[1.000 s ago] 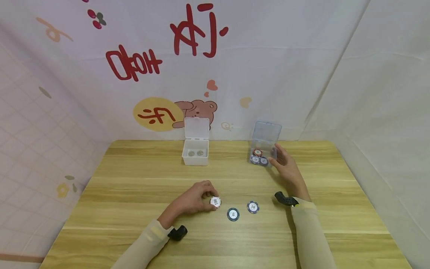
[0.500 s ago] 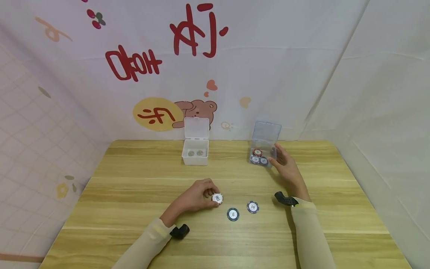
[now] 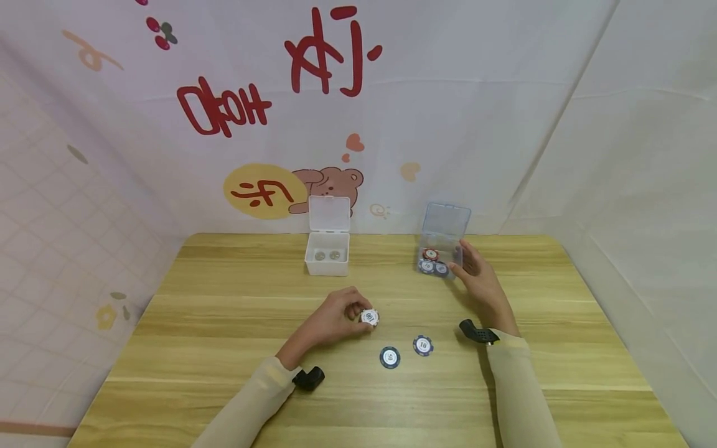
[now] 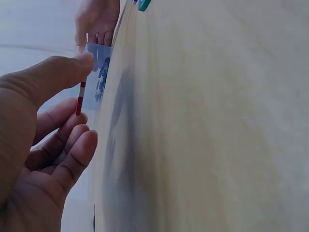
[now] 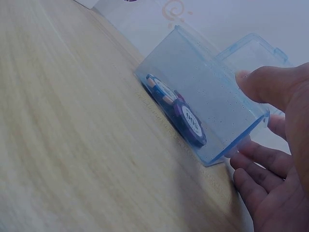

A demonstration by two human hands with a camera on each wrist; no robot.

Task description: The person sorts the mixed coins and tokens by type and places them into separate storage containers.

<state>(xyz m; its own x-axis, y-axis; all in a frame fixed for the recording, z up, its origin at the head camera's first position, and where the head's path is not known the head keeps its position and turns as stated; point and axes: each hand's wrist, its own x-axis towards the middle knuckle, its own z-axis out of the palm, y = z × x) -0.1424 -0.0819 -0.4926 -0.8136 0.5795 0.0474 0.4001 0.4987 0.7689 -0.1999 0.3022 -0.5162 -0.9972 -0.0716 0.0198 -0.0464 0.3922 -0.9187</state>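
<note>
- My left hand (image 3: 336, 317) pinches the white chip (image 3: 369, 317) at frame centre, clear of the worktop (image 3: 224, 323).
- My right hand (image 3: 476, 280), fingers relaxed, steadies the blue box (image 3: 442, 249), upper right.

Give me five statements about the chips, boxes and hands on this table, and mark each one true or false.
1. The left hand pinches a white chip marked 100. True.
2. The right hand holds a chip. False: it rests against the blue box and holds no chip.
3. Two dark chips lie flat on the table, one marked 50 and one marked 10. True.
4. The white box has its lid closed. False: the lid stands open.
5. The blue box is empty. False: several chips are in it.
</note>
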